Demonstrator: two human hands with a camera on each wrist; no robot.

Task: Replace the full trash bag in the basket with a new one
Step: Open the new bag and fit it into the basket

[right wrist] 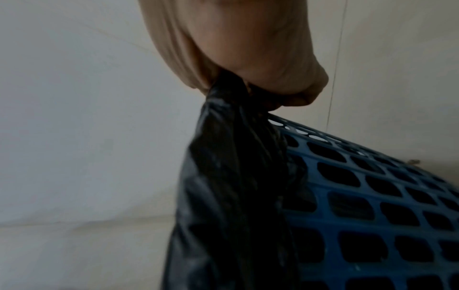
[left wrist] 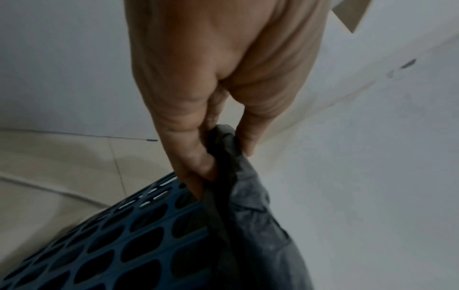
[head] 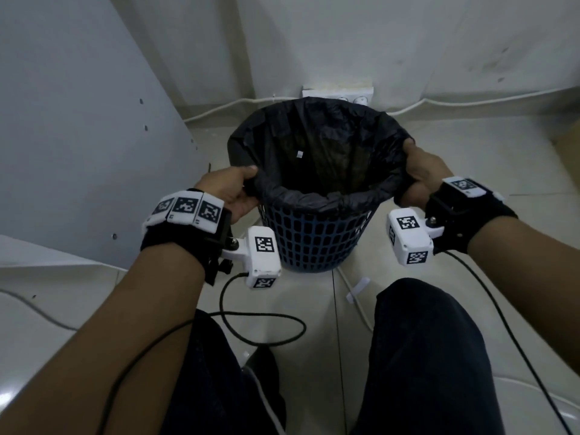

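A blue mesh basket (head: 317, 240) stands on the tiled floor in front of my knees. A black trash bag (head: 317, 152) lines it, its mouth spread wide above the rim. My left hand (head: 233, 191) pinches the bag's left edge between thumb and fingers. My right hand (head: 422, 175) grips a bunch of the bag's right edge. In the left wrist view the fingers (left wrist: 196, 157) clamp the bag (left wrist: 248, 206) just above the basket (left wrist: 111, 245). The right wrist view has the bag (right wrist: 236, 176) gathered in my fist (right wrist: 248, 84) beside the basket (right wrist: 372, 206). A small white scrap lies inside the bag.
The basket sits near a room corner, with a white power strip (head: 339, 94) and cable (head: 219, 109) behind it along the wall. A grey panel (head: 78, 136) leans at the left. My legs (head: 423, 356) and black sensor cables (head: 260, 331) fill the near floor.
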